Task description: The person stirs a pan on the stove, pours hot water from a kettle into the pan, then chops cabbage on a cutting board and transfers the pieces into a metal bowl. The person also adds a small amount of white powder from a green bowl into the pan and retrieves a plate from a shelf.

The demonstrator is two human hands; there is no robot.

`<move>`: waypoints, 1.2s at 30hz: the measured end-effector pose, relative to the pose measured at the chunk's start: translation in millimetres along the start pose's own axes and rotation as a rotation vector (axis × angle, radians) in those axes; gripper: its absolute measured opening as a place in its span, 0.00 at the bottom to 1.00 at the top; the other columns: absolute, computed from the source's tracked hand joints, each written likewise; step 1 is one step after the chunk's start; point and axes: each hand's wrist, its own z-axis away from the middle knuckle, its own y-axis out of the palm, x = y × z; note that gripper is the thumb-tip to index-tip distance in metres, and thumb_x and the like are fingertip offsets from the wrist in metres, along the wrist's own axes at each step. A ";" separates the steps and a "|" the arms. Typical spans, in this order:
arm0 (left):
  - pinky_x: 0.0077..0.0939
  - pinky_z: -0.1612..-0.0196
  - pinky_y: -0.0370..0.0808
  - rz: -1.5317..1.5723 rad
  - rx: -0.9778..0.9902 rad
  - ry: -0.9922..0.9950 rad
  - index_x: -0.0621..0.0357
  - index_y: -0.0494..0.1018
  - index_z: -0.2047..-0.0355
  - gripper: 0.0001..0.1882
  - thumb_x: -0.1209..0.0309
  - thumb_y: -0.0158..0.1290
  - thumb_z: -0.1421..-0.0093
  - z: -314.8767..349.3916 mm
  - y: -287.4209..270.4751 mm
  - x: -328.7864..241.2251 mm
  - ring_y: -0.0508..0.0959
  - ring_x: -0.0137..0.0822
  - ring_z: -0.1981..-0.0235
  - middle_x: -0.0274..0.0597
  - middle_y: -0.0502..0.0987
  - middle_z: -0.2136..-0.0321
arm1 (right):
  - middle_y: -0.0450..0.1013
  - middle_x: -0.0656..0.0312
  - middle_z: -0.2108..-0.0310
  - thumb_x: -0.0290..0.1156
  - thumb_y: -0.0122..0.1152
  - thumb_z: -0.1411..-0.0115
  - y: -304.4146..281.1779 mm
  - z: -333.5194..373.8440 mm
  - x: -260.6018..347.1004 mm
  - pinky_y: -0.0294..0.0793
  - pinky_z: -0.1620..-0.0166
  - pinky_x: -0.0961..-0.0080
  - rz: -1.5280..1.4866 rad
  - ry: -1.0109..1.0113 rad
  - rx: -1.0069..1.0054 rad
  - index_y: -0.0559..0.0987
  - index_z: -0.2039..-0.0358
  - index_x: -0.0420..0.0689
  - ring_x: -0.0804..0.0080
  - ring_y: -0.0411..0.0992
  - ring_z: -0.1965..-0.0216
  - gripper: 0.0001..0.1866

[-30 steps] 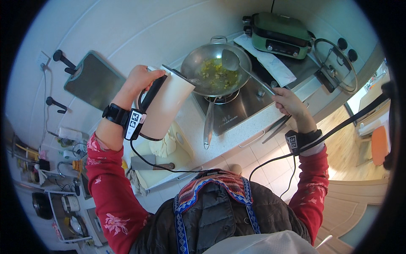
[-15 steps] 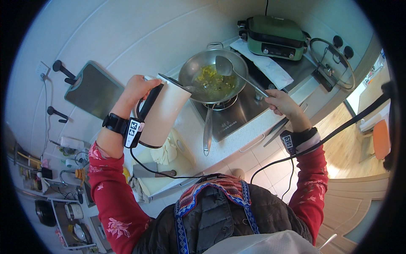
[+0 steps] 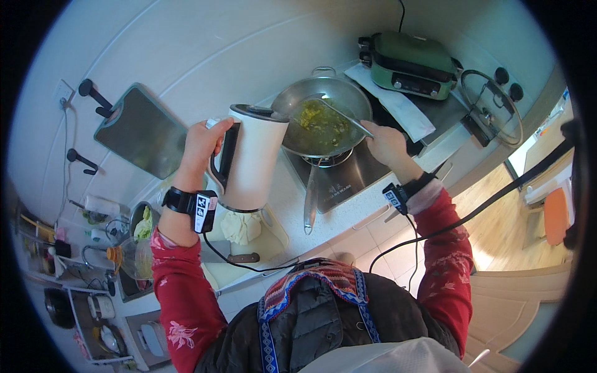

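Observation:
My left hand (image 3: 200, 148) grips the black handle of a white electric kettle (image 3: 254, 165). The kettle stands nearly upright in the air, its dark lid (image 3: 255, 112) up and its spout side close to the wok's left rim. I cannot make out any stream from it. In my closed right hand (image 3: 388, 149) is the handle of a metal spatula (image 3: 346, 114), whose head dips into the wok (image 3: 357, 102). Yellow-green food pieces (image 3: 316, 117) lie in cloudy liquid inside the wok. A gas burner (image 3: 329, 160) carries the wok, and its long handle (image 3: 311, 199) points toward me.
A green electric grill (image 3: 411, 65) and a white cloth (image 3: 398, 105) sit right of the wok; a glass lid (image 3: 510, 112) leans beyond. Left of the stove, pale dough-like food (image 3: 241, 229) and a cleaver (image 3: 244, 258) lie on a board. A cutting board (image 3: 140, 133) hangs on the wall.
My left hand has brought the kettle from a tilt toward the wok to nearly upright. My right hand has moved left, lowering the spatula's head from above the wok into its contents.

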 end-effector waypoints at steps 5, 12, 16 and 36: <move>0.15 0.85 0.56 0.156 -0.142 0.026 0.55 0.67 0.83 0.14 0.62 0.56 0.48 15.9 7.0 23.3 0.62 0.20 0.90 0.29 0.64 0.90 | 0.74 0.54 0.69 0.32 0.49 0.47 34.4 -29.4 20.1 0.72 0.66 0.64 0.145 -0.062 0.009 0.68 0.49 0.56 0.58 0.73 0.68 0.22; 0.16 0.85 0.57 0.388 -0.320 0.085 0.59 0.68 0.82 0.12 0.67 0.57 0.49 48.2 9.9 55.0 0.61 0.21 0.90 0.30 0.65 0.89 | 0.74 0.54 0.71 0.31 0.45 0.46 38.8 -28.1 24.6 0.71 0.66 0.63 0.203 -0.029 0.077 0.70 0.50 0.55 0.57 0.73 0.68 0.21; 0.16 0.85 0.56 0.498 -0.432 0.135 0.59 0.69 0.80 0.10 0.69 0.56 0.48 72.7 10.1 73.3 0.61 0.21 0.89 0.30 0.65 0.89 | 0.74 0.53 0.71 0.31 0.46 0.46 12.7 -10.8 20.6 0.71 0.67 0.62 0.243 -0.042 0.103 0.70 0.50 0.54 0.56 0.73 0.68 0.20; 0.17 0.80 0.57 0.678 -0.645 0.253 0.60 0.66 0.78 0.08 0.70 0.50 0.47 188.7 -14.6 96.0 0.62 0.24 0.85 0.33 0.64 0.86 | 0.74 0.57 0.65 0.33 0.51 0.48 -117.3 70.0 35.8 0.71 0.62 0.63 0.372 -0.111 0.231 0.75 0.56 0.56 0.58 0.72 0.63 0.18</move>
